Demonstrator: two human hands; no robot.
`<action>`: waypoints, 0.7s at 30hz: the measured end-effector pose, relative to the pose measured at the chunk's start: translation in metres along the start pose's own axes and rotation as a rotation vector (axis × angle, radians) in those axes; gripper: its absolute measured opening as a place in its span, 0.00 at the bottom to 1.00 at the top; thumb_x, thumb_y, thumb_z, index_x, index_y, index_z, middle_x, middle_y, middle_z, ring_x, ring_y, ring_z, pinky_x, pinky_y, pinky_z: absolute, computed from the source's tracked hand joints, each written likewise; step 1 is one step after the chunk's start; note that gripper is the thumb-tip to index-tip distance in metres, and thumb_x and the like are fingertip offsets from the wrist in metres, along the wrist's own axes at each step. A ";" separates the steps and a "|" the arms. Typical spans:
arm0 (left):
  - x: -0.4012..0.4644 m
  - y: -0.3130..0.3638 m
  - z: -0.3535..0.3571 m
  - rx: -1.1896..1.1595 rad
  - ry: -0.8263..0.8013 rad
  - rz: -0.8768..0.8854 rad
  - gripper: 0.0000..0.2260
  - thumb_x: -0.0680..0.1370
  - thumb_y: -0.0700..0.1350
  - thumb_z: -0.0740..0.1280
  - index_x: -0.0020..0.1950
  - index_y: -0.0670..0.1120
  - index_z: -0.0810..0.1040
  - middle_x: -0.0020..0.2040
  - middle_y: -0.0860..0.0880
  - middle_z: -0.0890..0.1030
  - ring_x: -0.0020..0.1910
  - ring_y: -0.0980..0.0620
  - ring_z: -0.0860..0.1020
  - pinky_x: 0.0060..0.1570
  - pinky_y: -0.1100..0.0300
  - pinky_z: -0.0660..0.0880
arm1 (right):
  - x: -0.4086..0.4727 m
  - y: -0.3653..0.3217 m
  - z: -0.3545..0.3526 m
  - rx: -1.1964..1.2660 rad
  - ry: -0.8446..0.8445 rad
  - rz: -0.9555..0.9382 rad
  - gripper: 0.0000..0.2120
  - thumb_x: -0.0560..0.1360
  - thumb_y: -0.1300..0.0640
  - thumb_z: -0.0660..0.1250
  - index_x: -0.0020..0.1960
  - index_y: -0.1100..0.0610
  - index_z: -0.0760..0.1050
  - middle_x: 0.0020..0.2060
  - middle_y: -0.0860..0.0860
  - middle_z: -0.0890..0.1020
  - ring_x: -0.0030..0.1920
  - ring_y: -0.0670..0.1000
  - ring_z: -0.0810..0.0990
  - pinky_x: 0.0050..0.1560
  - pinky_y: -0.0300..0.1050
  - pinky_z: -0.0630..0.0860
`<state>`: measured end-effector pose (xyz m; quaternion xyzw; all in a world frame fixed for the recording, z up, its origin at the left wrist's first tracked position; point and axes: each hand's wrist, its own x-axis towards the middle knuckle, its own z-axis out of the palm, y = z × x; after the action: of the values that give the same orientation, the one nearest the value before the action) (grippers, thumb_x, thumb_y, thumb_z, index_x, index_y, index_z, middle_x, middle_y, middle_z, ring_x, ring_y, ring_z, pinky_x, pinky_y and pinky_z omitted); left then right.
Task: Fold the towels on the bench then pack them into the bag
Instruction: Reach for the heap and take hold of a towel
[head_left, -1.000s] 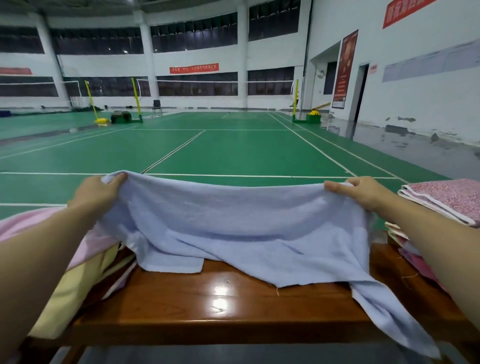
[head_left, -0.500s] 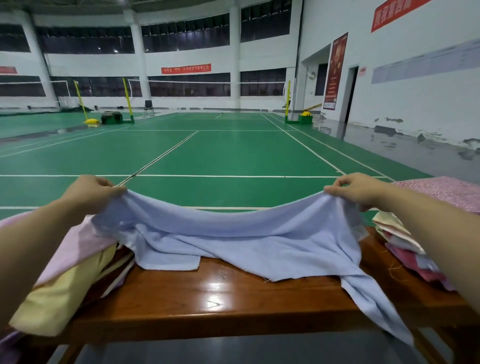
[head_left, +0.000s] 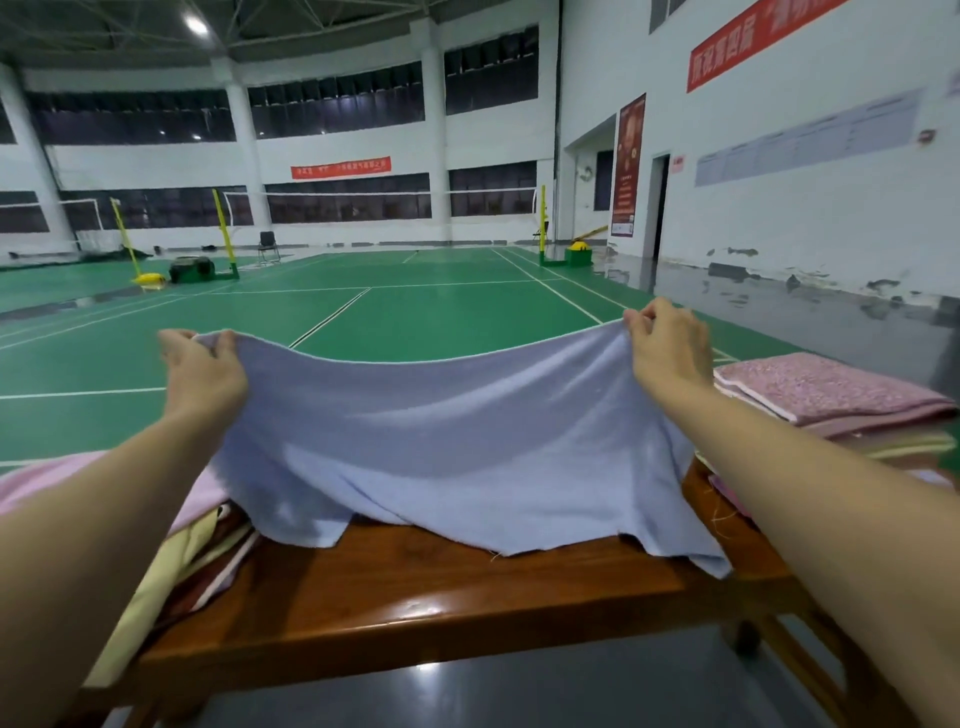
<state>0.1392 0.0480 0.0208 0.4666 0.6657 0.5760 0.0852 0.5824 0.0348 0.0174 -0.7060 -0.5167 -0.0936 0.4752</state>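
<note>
Plainly, each hand pinches a top corner of the blue towel (head_left: 457, 441): the left hand (head_left: 205, 371) has thumb and fingers closed on the left corner, and the right hand (head_left: 670, 348) has its fingers curled over the right corner, so both have firm hold of cloth and nothing else. Holding the two corners apart and raised lets the top edge hang in a shallow curve between them, which probably serves to spread the towel flat and find its shape before the first fold.

Below the hands the towel drapes down, and its lower edge lies rumpled on the wooden bench (head_left: 415, 597), one corner trailing toward the near right. That contact takes some of the weight and keeps the cloth from swinging.

To the left on the bench sits a loose heap of towels (head_left: 171, 551), pink and yellow on top, apparently waiting their turn. To the right is a neat pile of folded towels (head_left: 826, 389), a speckled pink one uppermost, kept well apart from the heap. No bag shows in view.
</note>
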 end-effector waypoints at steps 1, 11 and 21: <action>-0.006 0.005 -0.001 0.015 0.010 0.014 0.17 0.86 0.50 0.56 0.69 0.39 0.61 0.68 0.33 0.70 0.65 0.34 0.72 0.63 0.45 0.67 | -0.004 -0.002 -0.004 -0.015 0.049 -0.024 0.15 0.84 0.47 0.58 0.50 0.58 0.73 0.47 0.57 0.77 0.49 0.57 0.72 0.45 0.49 0.66; -0.033 0.044 -0.034 -0.036 0.311 0.292 0.27 0.84 0.53 0.59 0.72 0.33 0.59 0.71 0.34 0.63 0.72 0.38 0.62 0.73 0.49 0.56 | -0.023 -0.022 -0.077 -0.165 0.563 -0.211 0.15 0.81 0.48 0.63 0.49 0.59 0.78 0.48 0.61 0.76 0.51 0.62 0.73 0.50 0.51 0.66; -0.022 0.028 -0.029 0.188 0.411 0.279 0.35 0.84 0.59 0.52 0.77 0.30 0.53 0.79 0.32 0.53 0.80 0.36 0.51 0.80 0.47 0.45 | -0.016 -0.011 -0.086 -0.318 0.649 -0.398 0.15 0.82 0.48 0.62 0.45 0.59 0.75 0.44 0.59 0.74 0.46 0.61 0.73 0.44 0.53 0.63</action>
<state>0.1474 0.0098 0.0449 0.4330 0.6488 0.6005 -0.1760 0.5972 -0.0411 0.0597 -0.5908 -0.4455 -0.4801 0.4712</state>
